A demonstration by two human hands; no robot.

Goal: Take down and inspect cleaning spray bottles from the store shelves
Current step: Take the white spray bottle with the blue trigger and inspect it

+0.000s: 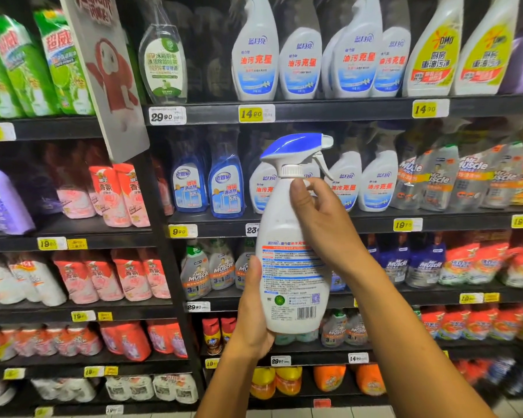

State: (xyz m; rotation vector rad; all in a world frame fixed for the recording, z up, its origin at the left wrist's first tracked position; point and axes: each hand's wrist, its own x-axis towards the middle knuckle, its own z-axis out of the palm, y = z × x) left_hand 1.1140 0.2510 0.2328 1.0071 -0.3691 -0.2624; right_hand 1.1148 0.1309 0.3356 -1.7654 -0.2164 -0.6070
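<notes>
Store shelving [314, 111] filled the whole view: black shelves with yellow and white price tags [256, 113], rows of white trigger sprays [255, 52] on the upper tier, blue glass-cleaner bottles [225, 184] one tier down, Mr Muscle bottles [468, 176] off to the right.

You held one white spray bottle [292, 251] upright, off the shelf, centre frame, in front of the middle tiers. Blue-and-white trigger head [296, 149] pointed right; the back label with fine print and barcode faced you.

Your left hand [249, 309] gripped the lower body from the left: thumb lay up along the near face, palm cupped the base edge, fingers were hidden behind the bottle.

Your right hand [323, 218] held the neck just under the white collar: thumb pressed on the near side, fingers curled round the far side below the trigger lever.

Both forearms came up from the bottom edge, bare.
</notes>
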